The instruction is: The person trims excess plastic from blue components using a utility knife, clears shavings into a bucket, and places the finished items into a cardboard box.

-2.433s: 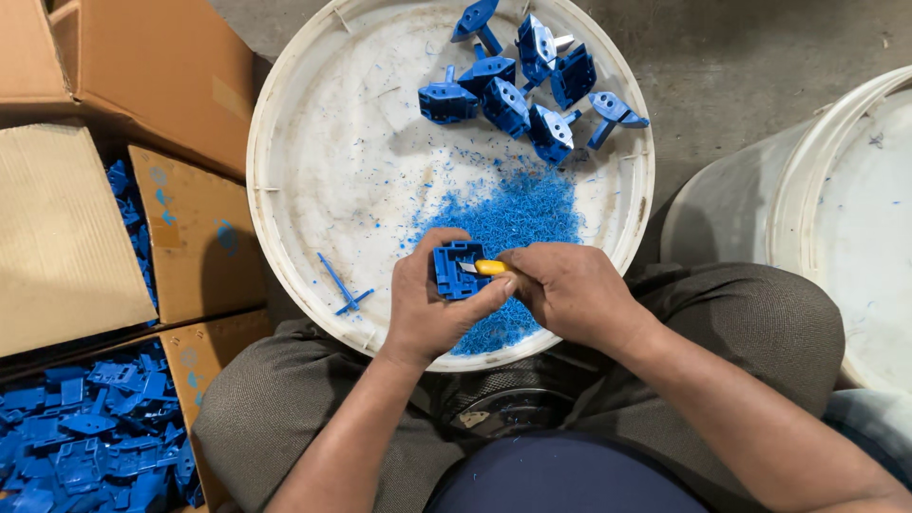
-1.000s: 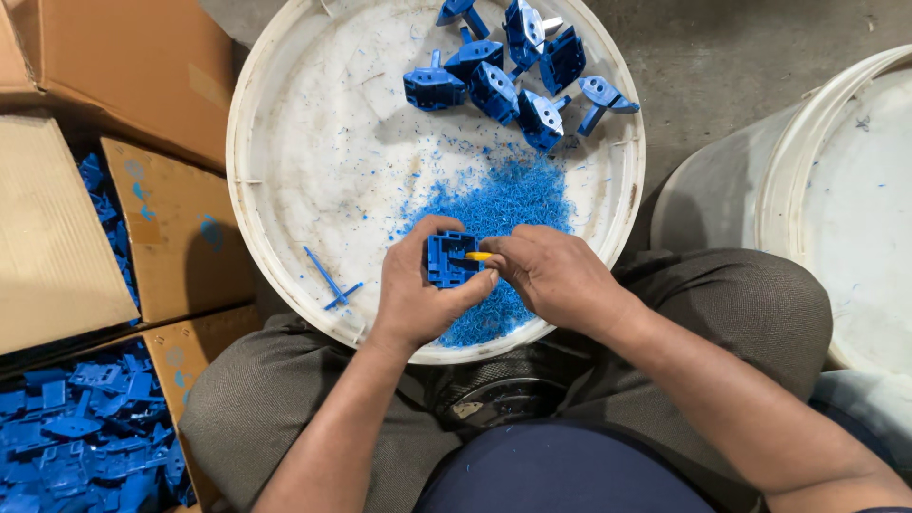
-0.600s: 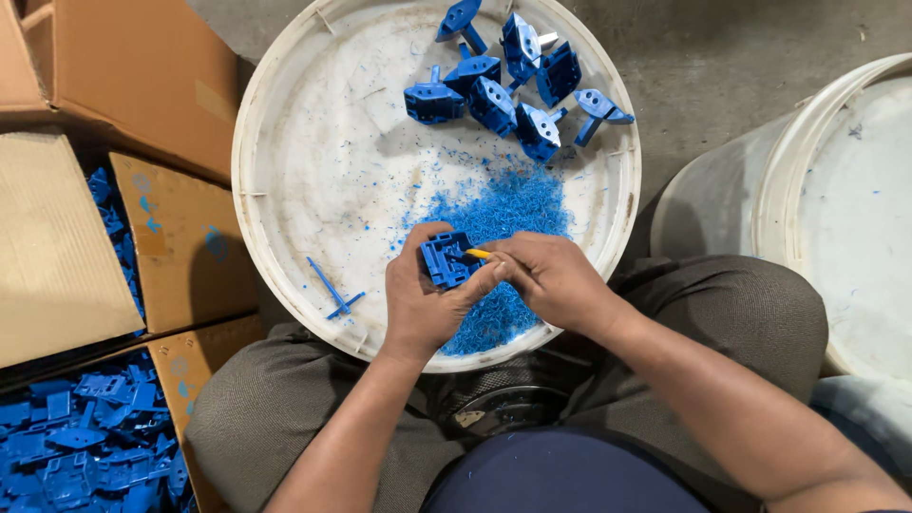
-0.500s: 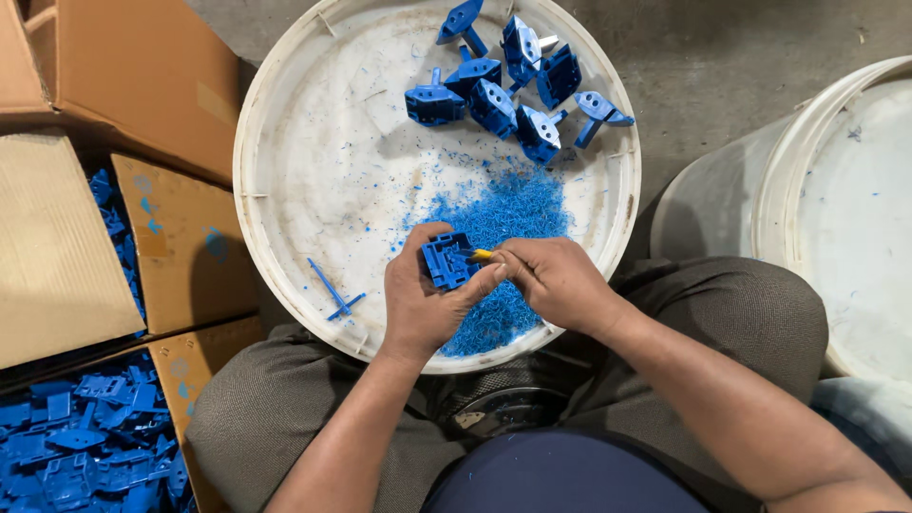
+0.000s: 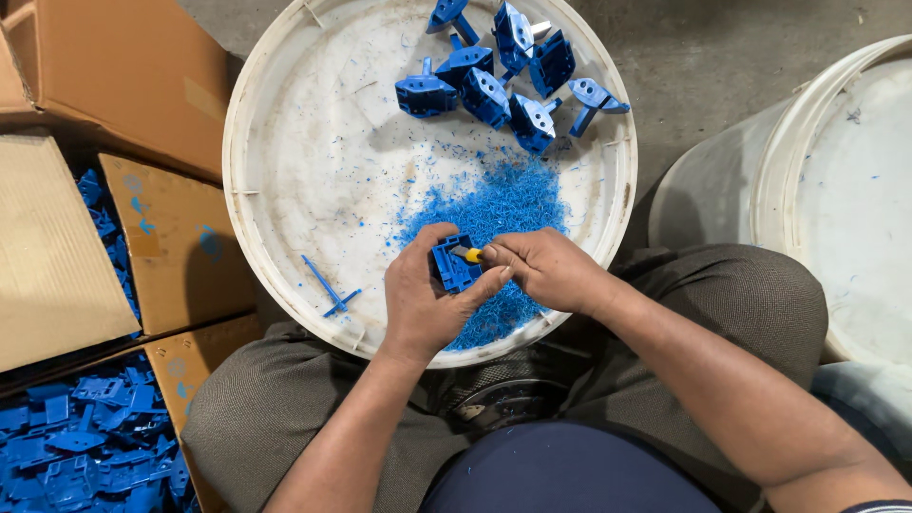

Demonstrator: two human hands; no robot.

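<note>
Left hand [image 5: 423, 304] grips a blue plastic part [image 5: 453, 266]; right hand [image 5: 546, 271] clamps a yellow-handled tool [image 5: 470, 255] against it

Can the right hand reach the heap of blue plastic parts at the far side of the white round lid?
Probably yes. The right hand grips a small yellow-handled tool, but only blue shavings lie between it and the blue plastic parts on the white lid; nothing blocks it.

White round lid [image 5: 285, 190] under blue plastic parts [image 5: 484, 90], shavings [image 5: 503, 204]
</note>
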